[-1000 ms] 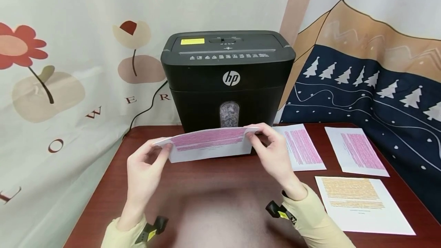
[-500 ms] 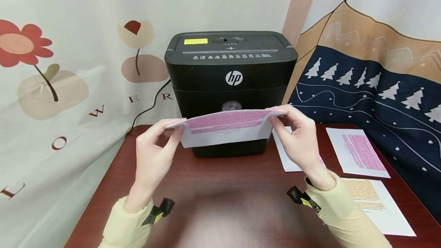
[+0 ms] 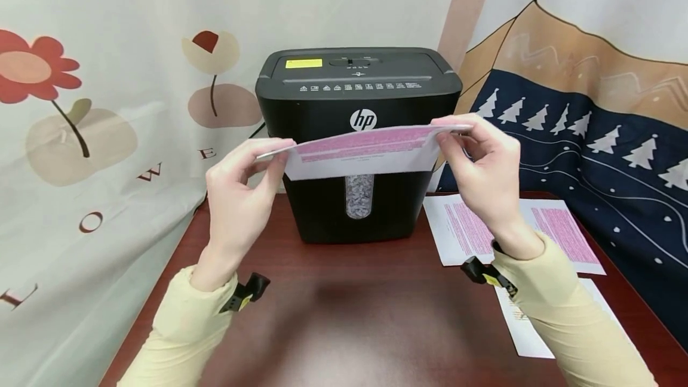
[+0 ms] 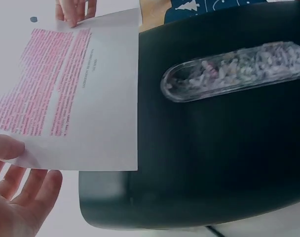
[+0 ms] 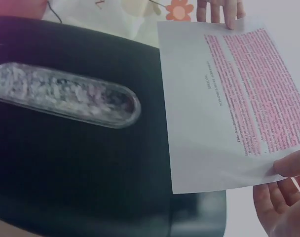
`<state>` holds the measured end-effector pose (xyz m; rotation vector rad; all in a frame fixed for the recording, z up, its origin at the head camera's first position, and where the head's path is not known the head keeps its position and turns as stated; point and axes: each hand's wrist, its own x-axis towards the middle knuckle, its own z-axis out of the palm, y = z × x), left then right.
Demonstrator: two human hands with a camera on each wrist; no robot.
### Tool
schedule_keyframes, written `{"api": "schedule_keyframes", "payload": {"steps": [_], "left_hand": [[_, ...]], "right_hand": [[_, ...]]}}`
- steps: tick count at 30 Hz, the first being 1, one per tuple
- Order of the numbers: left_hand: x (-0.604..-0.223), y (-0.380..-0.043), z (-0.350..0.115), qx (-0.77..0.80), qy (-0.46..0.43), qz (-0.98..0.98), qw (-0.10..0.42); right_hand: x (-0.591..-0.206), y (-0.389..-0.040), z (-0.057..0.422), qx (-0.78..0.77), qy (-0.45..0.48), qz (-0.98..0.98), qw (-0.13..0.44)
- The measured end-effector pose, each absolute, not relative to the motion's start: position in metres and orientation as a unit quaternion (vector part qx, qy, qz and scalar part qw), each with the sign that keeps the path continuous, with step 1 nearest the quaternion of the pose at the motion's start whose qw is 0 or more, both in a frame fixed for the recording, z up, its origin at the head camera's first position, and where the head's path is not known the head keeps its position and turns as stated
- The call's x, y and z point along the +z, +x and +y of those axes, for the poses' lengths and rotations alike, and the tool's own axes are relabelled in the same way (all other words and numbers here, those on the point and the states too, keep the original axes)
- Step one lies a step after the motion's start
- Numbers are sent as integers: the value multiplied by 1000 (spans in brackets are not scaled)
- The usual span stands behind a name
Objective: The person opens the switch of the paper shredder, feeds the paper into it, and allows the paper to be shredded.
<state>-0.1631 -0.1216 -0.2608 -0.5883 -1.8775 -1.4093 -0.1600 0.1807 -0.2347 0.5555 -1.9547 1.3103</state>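
A sheet of paper (image 3: 360,157) with pink-highlighted print is held in the air by both hands, bowed slightly between them. My left hand (image 3: 242,190) pinches its left edge between thumb and fingers. At the opposite edge, the right hand (image 3: 484,166) pinches it the same way. Behind the sheet stands a black HP paper shredder (image 3: 333,208), its front partly covered by the paper. The sheet's height is just below the shredder's top, level with the logo. Through the clear window (image 5: 66,94) in the right wrist view, paper shreds show inside.
On the right of the brown table (image 3: 333,327) lie two pink-highlighted sheets, one near the shredder (image 3: 462,229) and one farther right (image 3: 564,237). An orange-highlighted sheet (image 3: 529,333) lies nearer, partly hidden by the right sleeve. A black cord runs behind at left. Printed curtains hang at the back.
Both hands have raised the sheet from low in front of the shredder to near its logo, and the right hand has moved rightward. The shredder window shows again beneath the sheet.
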Motion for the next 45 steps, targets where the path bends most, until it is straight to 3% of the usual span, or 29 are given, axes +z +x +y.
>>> {"api": "schedule_keyframes", "payload": {"steps": [18, 29, 39, 45], "left_hand": [[-199, -190, -123, -546, -236, -695, 405], [-177, -224, -114, -507, -261, -694, 440], [-166, -247, -109, -571, -183, -704, 380], [-167, -257, -108, -549, -185, -731, 362]], "right_hand": [[-173, -193, 175, 500, 248, -719, 413], [-145, -222, 175, 501, 210, -722, 430], [-138, -249, 179, 525, 156, -764, 341], [-137, -259, 182, 540, 143, -774, 299]]}}
